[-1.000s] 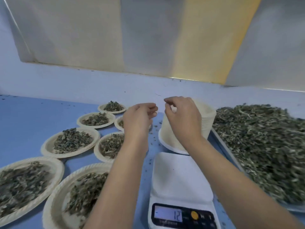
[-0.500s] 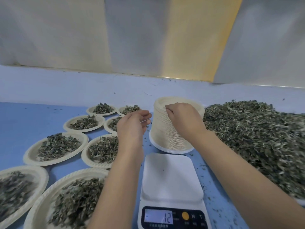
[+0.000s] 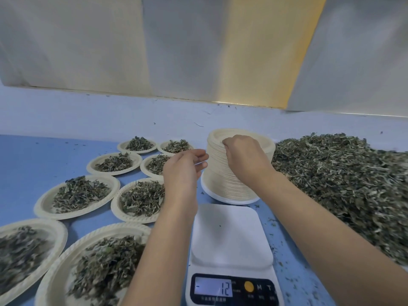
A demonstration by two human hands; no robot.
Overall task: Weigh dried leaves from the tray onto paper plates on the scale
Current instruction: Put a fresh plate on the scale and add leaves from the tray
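A white scale (image 3: 229, 235) stands at the bottom centre with a bare platform, and its display (image 3: 213, 289) reads -12. Just behind it rises a tall stack of paper plates (image 3: 220, 182). My right hand (image 3: 245, 155) lies over the top of the stack, fingers curled onto the rim of the top plates. My left hand (image 3: 183, 168) hovers at the stack's left side, its loosely bent fingertips at the plate edges. A large heap of dried leaves (image 3: 342, 184) fills the right side; the tray under it is hidden.
Several paper plates filled with leaves (image 3: 77, 195) cover the blue table (image 3: 33, 160) to the left, from the near corner (image 3: 99, 266) back to the far row (image 3: 138, 145). Leaf crumbs lie scattered around the scale. A pale wall runs behind.
My right hand has come down from above the stack onto its top rim. My left hand has moved right, up to the stack's side. The scale reading is unchanged.
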